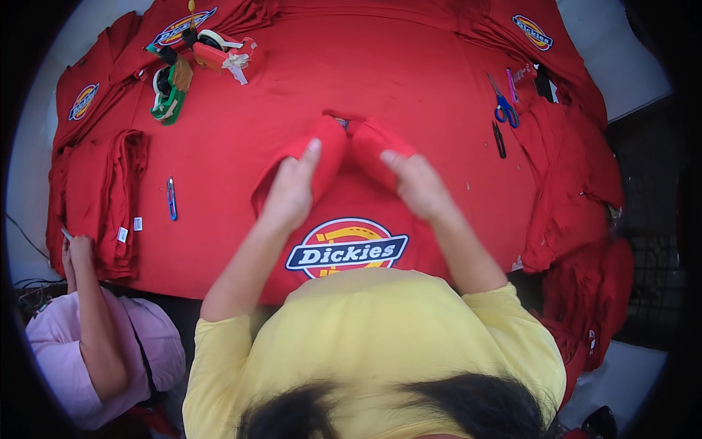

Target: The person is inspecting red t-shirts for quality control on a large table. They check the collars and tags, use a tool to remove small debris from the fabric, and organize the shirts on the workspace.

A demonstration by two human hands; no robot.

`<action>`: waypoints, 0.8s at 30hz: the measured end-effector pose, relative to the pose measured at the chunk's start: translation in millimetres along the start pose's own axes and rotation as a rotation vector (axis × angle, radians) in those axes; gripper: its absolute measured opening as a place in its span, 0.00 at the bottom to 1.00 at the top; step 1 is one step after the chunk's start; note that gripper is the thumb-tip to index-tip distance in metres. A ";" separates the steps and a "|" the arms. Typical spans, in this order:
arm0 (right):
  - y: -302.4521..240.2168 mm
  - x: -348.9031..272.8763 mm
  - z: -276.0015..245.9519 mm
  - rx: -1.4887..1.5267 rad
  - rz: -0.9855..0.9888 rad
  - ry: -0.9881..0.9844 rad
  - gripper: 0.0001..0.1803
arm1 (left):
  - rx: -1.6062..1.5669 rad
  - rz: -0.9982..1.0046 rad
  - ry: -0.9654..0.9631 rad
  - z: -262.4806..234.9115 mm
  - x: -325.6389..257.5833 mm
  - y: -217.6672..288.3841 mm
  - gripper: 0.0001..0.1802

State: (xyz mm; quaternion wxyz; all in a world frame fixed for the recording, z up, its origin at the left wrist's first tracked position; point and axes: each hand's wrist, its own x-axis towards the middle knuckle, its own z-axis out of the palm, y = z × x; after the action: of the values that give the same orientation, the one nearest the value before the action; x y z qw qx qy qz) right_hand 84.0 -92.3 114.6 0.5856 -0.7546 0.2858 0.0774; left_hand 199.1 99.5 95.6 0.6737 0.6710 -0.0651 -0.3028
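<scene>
A red garment (355,196), probably a T-shirt, lies right in front of me with a big printed logo patch (347,249) on its near part. My left hand (292,187) is closed on the left folded edge of the cloth, thumb on top and fingers tucked out of sight in the fabric. On the opposite side my right hand (420,181) grips the other folded edge in the same way. Between the two hands the folds meet at a neck-like opening, where a small dark label (341,122) shows.
Red cloth covers the table (219,139). Tape dispensers, green (172,91) and red (216,53), stand far left; thread snips (172,199) lie nearer. At right are blue-handled scissors (504,106) and black snips (499,139). Garment piles (99,197) flank both sides. A co-worker (102,344) sits at left.
</scene>
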 end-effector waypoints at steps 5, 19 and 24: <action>72.0 -29.8 80.2 0.281 -0.725 -0.061 0.33 | -0.195 0.241 -0.306 50.9 -59.0 -55.1 0.27; 73.9 -39.0 78.5 0.110 -0.898 -0.198 0.52 | 0.032 0.702 -0.524 39.0 -57.1 -110.9 0.37; 75.4 -35.8 79.5 0.181 -0.872 -0.198 0.49 | 0.065 0.694 -0.547 37.7 -51.5 -114.1 0.36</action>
State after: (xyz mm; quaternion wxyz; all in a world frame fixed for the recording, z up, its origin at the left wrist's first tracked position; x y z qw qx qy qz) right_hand 32.5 -17.7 43.5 0.6515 -0.7392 -0.1102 -0.1301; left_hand 102.3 102.0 7.9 0.6721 0.5255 -0.4716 -0.2229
